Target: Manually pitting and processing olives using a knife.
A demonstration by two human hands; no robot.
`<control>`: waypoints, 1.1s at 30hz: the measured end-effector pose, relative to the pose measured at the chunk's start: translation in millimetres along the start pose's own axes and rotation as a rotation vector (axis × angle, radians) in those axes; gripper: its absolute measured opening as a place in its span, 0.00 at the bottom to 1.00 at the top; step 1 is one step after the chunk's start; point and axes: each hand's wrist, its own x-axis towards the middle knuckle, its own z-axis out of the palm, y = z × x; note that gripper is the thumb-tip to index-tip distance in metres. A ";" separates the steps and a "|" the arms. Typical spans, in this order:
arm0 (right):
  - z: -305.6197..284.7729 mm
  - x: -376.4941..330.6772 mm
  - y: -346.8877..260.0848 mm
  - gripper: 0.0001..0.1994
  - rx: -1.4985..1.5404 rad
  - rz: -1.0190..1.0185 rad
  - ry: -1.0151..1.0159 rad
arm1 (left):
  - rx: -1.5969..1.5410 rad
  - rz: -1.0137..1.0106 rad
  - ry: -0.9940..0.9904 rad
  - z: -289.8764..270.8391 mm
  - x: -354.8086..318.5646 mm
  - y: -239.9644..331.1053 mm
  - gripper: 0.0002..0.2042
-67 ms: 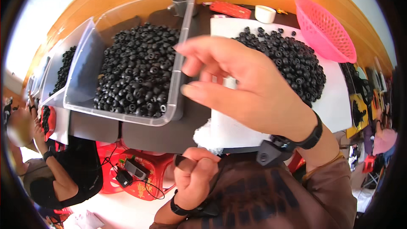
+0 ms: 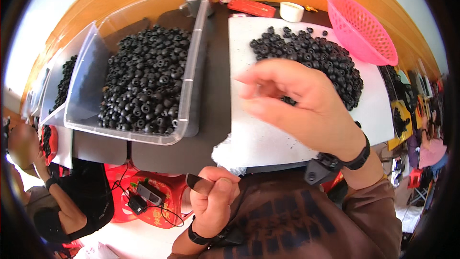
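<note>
Away from the side wall of the clear plastic tub (image 2: 123,134), the right hand (image 2: 309,108) has been drawn back and is now held over the white board (image 2: 280,145), which is taken as the landmark. Its fingers are loosely curled, with index fingertip and thumb parted; whether anything small is kept inside the curl cannot be told, as the fingertips are blurred. Just in front of the board's near edge, the left hand (image 2: 215,199) is clenched around a dark, flat, blade-like piece (image 2: 199,183).

On the board, toward its far right, black olive-like pieces (image 2: 335,64) are heaped, partly hidden by the right hand. More of them are contained in the tub, left of the board. By the board's near left corner, crumpled clear film (image 2: 225,154) is seen. Against its far right corner, a pink perforated basket (image 2: 362,29) is tilted. Beyond its far edge, a white cup (image 2: 291,12) and a red case (image 2: 251,7) are placed.
</note>
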 end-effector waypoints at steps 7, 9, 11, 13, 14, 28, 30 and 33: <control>-46.4 -91.8 48.6 0.08 -0.263 0.238 0.301 | 0.078 -0.090 -0.155 12.6 9.4 -14.0 0.07; -49.7 -102.5 54.0 0.06 -0.447 0.233 0.334 | 0.139 -0.067 -0.194 16.7 9.8 -19.6 0.07; -49.1 -107.2 61.4 0.07 -0.529 0.235 0.362 | 0.201 -0.040 -0.234 23.0 9.6 -22.7 0.07; -49.1 -108.6 67.4 0.08 -0.866 0.010 0.328 | 0.203 -0.048 -0.271 28.7 7.9 -22.7 0.06; -47.1 -108.3 66.8 0.09 -0.897 0.026 0.316 | 0.206 -0.049 -0.274 29.8 6.5 -22.9 0.06; -47.9 -112.2 73.9 0.10 -0.903 -0.132 0.249 | 0.277 -0.151 -0.211 35.1 2.9 -25.2 0.05; -44.3 -114.1 71.6 0.10 -0.815 -0.164 0.256 | 0.311 -0.130 -0.244 40.4 6.9 -27.3 0.05; -37.5 -114.6 72.5 0.10 -0.791 -0.197 0.248 | 0.341 -0.115 -0.280 48.7 11.2 -29.4 0.05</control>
